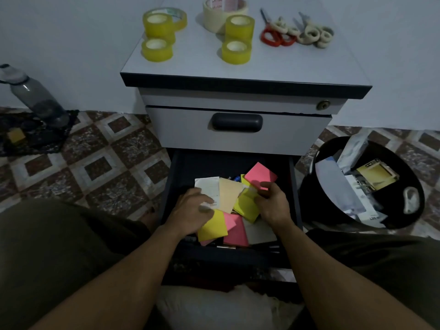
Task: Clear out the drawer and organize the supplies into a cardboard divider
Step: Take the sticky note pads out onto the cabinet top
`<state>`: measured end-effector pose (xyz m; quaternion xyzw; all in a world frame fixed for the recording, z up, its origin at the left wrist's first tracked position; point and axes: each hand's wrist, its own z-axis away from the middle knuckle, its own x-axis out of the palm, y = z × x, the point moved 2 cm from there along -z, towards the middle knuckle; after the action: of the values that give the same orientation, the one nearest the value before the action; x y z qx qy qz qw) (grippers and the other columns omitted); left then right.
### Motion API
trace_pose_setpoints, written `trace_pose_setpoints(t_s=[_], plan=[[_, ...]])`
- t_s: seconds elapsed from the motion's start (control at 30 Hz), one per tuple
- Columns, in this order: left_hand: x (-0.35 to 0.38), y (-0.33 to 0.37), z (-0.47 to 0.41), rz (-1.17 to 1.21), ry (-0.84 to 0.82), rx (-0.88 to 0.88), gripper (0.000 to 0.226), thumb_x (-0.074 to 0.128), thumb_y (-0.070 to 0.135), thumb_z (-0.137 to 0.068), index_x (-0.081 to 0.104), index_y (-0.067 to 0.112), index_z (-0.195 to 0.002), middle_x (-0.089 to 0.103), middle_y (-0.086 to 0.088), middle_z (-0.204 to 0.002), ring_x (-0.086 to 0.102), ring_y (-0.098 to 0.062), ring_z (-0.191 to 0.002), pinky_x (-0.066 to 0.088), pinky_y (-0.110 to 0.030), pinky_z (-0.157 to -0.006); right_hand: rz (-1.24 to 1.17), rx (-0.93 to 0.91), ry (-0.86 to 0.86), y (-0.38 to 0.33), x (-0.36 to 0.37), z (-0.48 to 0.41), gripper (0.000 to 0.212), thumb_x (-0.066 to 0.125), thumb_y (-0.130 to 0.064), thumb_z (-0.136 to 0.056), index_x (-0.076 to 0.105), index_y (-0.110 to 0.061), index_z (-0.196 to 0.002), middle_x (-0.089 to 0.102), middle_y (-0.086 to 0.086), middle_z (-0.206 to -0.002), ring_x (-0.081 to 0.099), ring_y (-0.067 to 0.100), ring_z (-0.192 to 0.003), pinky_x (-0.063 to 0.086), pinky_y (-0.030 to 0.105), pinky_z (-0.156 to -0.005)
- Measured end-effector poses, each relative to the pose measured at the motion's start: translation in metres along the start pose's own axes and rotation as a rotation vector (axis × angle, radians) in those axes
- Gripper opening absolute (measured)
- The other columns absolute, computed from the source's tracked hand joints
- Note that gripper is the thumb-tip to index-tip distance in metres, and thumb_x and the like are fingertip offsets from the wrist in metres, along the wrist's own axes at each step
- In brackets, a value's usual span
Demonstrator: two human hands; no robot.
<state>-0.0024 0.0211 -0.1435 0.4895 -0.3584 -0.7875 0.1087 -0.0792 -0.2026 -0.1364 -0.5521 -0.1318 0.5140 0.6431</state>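
Risk: pink pad [260, 175] slips back into drawer [202, 163], since your right hand [271, 204] pinches only its edge; left hand [192, 210] lies relaxed on white slip [207, 186].

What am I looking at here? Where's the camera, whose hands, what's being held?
No machine here: a person works with bare hands, and the single picture comes from a wide-angle camera on their head, looking forward and down. They sit before a small cabinet whose bottom drawer is pulled open. The left hand rests on loose papers in it. The right hand seems to pinch the near corner of a pink pad, with yellow notes beside it. On the cabinet top lie yellow tape rolls, a masking tape roll and several scissors. A black bin with paper waste stands to the right, a water bottle to the left. No cardboard divider is in view.
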Motion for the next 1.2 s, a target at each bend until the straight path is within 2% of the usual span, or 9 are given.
trace_pose_setpoints(t_s=[0.07, 0.2, 0.47, 0.57, 0.63, 0.7, 0.83, 0.93, 1.2], plan=[[-0.001, 0.002, -0.004, 0.062, 0.084, -0.059, 0.037, 0.069, 0.026, -0.088, 0.063, 0.024, -0.124, 0.049, -0.002, -0.135, 0.049, -0.020, -0.126, 0.041, -0.027, -0.103, 0.212, 0.009, -0.011, 0.002, 0.001, 0.004, 0.038, 0.061, -0.011, -0.085, 0.054, -0.019, -0.122, 0.064, 0.003, -0.106, 0.061, 0.023, -0.096, 0.045, 0.027, -0.078], [-0.003, 0.003, -0.012, 0.063, 0.051, -0.222, 0.061, 0.064, 0.033, -0.090, 0.040, 0.030, -0.145, 0.051, -0.003, -0.139, 0.052, -0.023, -0.121, 0.046, -0.035, -0.101, 0.324, 0.054, -0.002, 0.006, 0.003, 0.005, 0.043, 0.063, -0.014, -0.083, 0.048, -0.009, -0.123, 0.060, 0.018, -0.115, 0.059, 0.036, -0.104, 0.049, 0.034, -0.080], [-0.001, -0.003, -0.019, 0.292, 0.084, -0.226, 0.059, 0.069, 0.010, -0.084, 0.049, 0.024, -0.138, 0.058, -0.003, -0.127, 0.059, -0.021, -0.109, 0.053, -0.032, -0.088, 0.110, 0.076, -0.003, -0.003, 0.014, 0.001, 0.049, 0.064, -0.003, -0.083, 0.052, -0.015, -0.129, 0.062, 0.010, -0.109, 0.060, 0.026, -0.095, 0.049, 0.031, -0.077], [0.000, -0.002, -0.024, 0.383, 0.111, -0.228, 0.051, 0.066, 0.002, -0.084, 0.055, 0.025, -0.128, 0.063, -0.005, -0.117, 0.062, -0.019, -0.101, 0.054, -0.030, -0.071, 0.031, 0.064, 0.001, -0.001, 0.015, 0.000, 0.047, 0.059, 0.004, -0.080, 0.056, -0.019, -0.121, 0.064, 0.006, -0.106, 0.062, 0.023, -0.090, 0.050, 0.031, -0.071], [0.002, 0.000, -0.027, 0.436, 0.111, -0.227, 0.050, 0.066, -0.002, -0.083, 0.056, 0.029, -0.120, 0.063, -0.005, -0.117, 0.063, -0.019, -0.102, 0.056, -0.031, -0.070, -0.045, 0.076, 0.002, 0.002, 0.014, -0.001, 0.047, 0.058, 0.005, -0.077, 0.058, -0.026, -0.111, 0.068, 0.006, -0.108, 0.066, 0.024, -0.092, 0.057, 0.039, -0.076], [0.005, 0.004, -0.030, 0.466, 0.084, -0.221, 0.052, 0.066, -0.004, -0.083, 0.056, 0.027, -0.123, 0.063, -0.001, -0.119, 0.062, -0.019, -0.106, 0.056, -0.029, -0.070, -0.098, 0.086, 0.003, 0.006, 0.013, -0.003, 0.047, 0.057, 0.005, -0.074, 0.058, -0.029, -0.106, 0.069, 0.006, -0.106, 0.067, 0.026, -0.094, 0.058, 0.048, -0.080], [0.009, 0.012, -0.033, 0.470, 0.040, -0.193, 0.052, 0.065, -0.007, -0.084, 0.056, 0.019, -0.129, 0.063, 0.001, -0.117, 0.062, -0.017, -0.107, 0.052, -0.020, -0.067, -0.189, 0.085, -0.034, 0.006, 0.014, -0.001, 0.047, 0.053, 0.008, -0.074, 0.061, -0.019, -0.112, 0.069, 0.009, -0.105, 0.066, 0.028, -0.093, 0.056, 0.044, -0.077], [0.011, 0.015, -0.034, 0.435, 0.026, -0.205, 0.053, 0.068, -0.005, -0.082, 0.056, 0.021, -0.127, 0.062, 0.002, -0.115, 0.061, -0.018, -0.108, 0.052, -0.022, -0.067, -0.215, 0.081, -0.039, 0.008, 0.014, -0.002, 0.047, 0.052, 0.004, -0.070, 0.063, -0.025, -0.106, 0.071, 0.009, -0.104, 0.068, 0.030, -0.092, 0.057, 0.047, -0.078], [0.012, 0.025, -0.041, 0.540, -0.038, -0.256, 0.064, 0.075, -0.003, -0.078, 0.049, 0.018, -0.133, 0.060, -0.007, -0.117, 0.061, -0.017, -0.100, 0.049, -0.020, -0.059, -0.262, 0.096, -0.126, 0.005, 0.015, 0.006, 0.043, 0.048, 0.009, -0.085, 0.060, -0.026, -0.108, 0.067, 0.007, -0.109, 0.067, 0.029, -0.097, 0.057, 0.050, -0.083]])
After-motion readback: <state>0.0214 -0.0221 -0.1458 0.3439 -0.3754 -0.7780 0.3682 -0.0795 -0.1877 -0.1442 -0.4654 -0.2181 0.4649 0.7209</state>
